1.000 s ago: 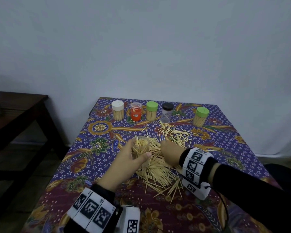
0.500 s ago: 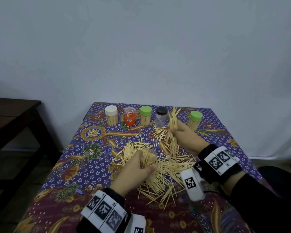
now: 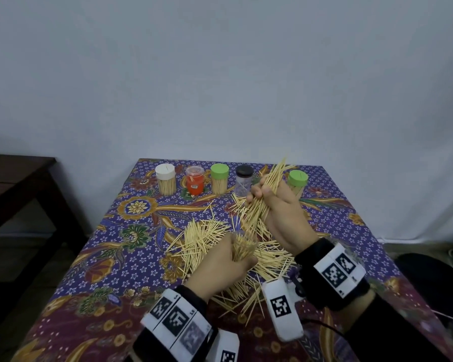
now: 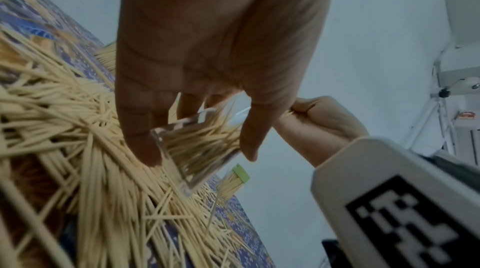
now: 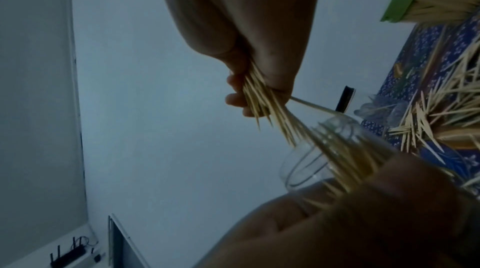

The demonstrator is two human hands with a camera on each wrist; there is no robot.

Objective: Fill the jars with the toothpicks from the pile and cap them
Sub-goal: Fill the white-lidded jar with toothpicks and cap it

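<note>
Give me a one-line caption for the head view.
Left hand holds open jar; right hand grips toothpick bundle.

Toothpicks (image 3: 207,239) pale matt wood; held jar (image 4: 197,149) clear glossy plastic; tablecloth (image 3: 131,257) printed matt cloth.

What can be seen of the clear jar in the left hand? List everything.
The clear jar is see-through, plastic by its look, with a round ridged mouth and no cap. It is partly filled with toothpicks. The left hand grips it by thumb and fingers, tilted over the toothpick pile on the patterned tablecloth. The bundle in the right hand points toward its mouth.
</note>
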